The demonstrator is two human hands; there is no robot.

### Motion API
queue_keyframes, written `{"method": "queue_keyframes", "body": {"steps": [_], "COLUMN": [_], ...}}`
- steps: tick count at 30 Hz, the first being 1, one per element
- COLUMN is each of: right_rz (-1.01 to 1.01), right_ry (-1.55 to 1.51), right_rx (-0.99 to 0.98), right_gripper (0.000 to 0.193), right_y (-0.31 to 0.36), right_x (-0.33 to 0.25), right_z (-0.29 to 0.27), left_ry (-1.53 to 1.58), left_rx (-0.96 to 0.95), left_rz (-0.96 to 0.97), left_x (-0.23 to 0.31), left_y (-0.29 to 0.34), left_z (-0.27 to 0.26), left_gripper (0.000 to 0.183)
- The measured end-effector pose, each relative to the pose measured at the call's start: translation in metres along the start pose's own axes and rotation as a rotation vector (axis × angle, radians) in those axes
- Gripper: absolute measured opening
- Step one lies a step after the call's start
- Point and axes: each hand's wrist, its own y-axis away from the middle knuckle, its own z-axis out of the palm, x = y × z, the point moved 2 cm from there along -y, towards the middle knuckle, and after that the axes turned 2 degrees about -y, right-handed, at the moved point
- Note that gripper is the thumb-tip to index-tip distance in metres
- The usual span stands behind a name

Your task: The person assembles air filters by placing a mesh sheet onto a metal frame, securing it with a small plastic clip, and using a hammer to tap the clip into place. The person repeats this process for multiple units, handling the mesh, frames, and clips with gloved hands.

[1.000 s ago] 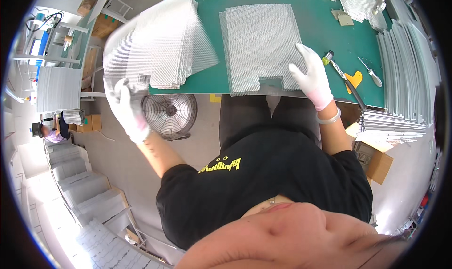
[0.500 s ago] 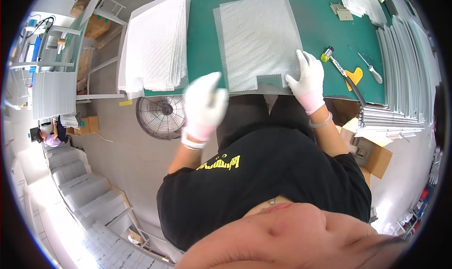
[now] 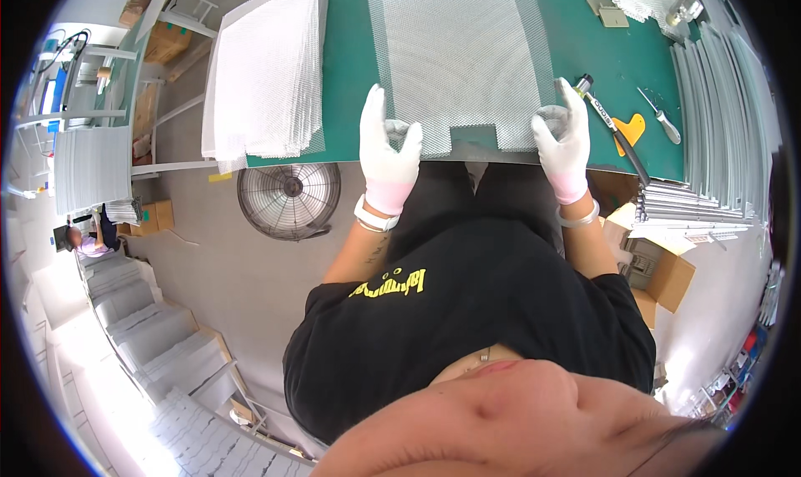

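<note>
A translucent wire mesh sheet (image 3: 461, 14) runs up between my two white-gloved hands, its upper part reaching past the top of the head view. It looks lifted over a similar mesh layer on the green table. My left hand (image 3: 390, 151) grips its near left side, thumb inward and fingers along the outer edge. On the near right side, my right hand (image 3: 563, 147) holds it the same way. The fingertips behind the mesh are partly hidden. A rectangular notch in the mesh lies at the near edge, between the hands.
A tall fanned stack of mesh sheets (image 3: 265, 68) is at the left. To the right lie a mallet (image 3: 613, 126), a yellow scraper (image 3: 632, 131) and a screwdriver (image 3: 663, 122). Grey panels (image 3: 726, 110) stack beyond them. A floor fan (image 3: 288, 201) stands below the table's left edge.
My left hand has come right, from near the table's edge to the mesh's left side. The mesh looks raised and larger, and both hands now flank it.
</note>
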Motion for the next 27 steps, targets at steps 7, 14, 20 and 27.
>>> {"method": "queue_keyframes", "body": {"steps": [7,14,20,27], "right_rz": [0.025,-0.023,-0.119,-0.083], "right_ry": [0.294,0.435,0.6,0.638], "right_rx": [-0.061,-0.061,-0.089,-0.11], "right_gripper": [0.062,0.058,0.054,0.05], "right_y": [-0.008,-0.008,-0.01,-0.01], "right_x": [0.001,0.007,0.012,0.01], "right_z": [0.001,0.006,0.008,0.009], "left_ry": [-0.399,-0.45,-0.56,-0.596], "left_rx": [-0.034,-0.07,-0.088,-0.12], "left_rz": [0.16,0.067,0.108,0.095], "left_x": [-0.008,-0.007,-0.008,-0.013], "left_y": [-0.006,-0.007,-0.01,-0.011], "left_z": [0.009,0.01,0.011,0.012], "left_gripper": [0.068,0.064,0.06,0.057]}}
